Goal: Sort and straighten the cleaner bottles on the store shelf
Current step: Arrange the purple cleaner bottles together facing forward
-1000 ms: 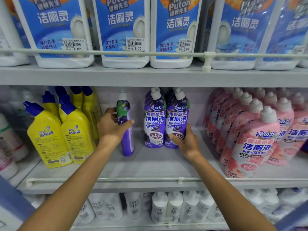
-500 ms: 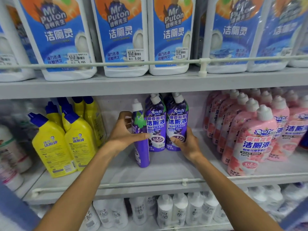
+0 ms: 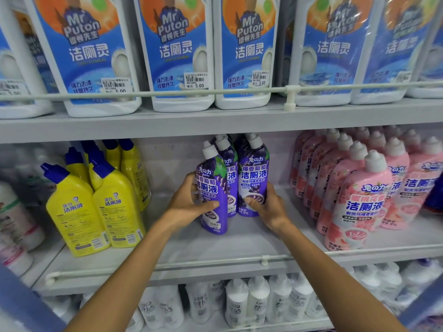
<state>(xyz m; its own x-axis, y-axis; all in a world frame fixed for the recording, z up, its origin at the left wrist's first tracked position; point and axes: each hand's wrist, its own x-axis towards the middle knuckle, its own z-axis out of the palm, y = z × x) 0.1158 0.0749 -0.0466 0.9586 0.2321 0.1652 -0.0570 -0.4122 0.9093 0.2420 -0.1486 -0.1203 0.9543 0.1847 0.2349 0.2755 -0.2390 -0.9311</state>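
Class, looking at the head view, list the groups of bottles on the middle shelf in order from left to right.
From the left: white bottles at the edge → yellow bottles with blue caps → purple bottles → pink bottles.

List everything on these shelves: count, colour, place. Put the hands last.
blue-label bottles: at least six, white with blue labels, top shelf, behind a rail.
yellow bottles: about six, yellow with blue caps, middle shelf, left.
purple bottles: at least three, purple with white caps, middle shelf, centre.
pink bottles: many, in rows, pink with white caps, middle shelf, right.
white bottles: many, white, bottom shelf.
blurred bottles: a few, whitish, far left of the middle shelf.
left hand: one, grips the front purple bottle.
right hand: one, holds the right purple bottle.
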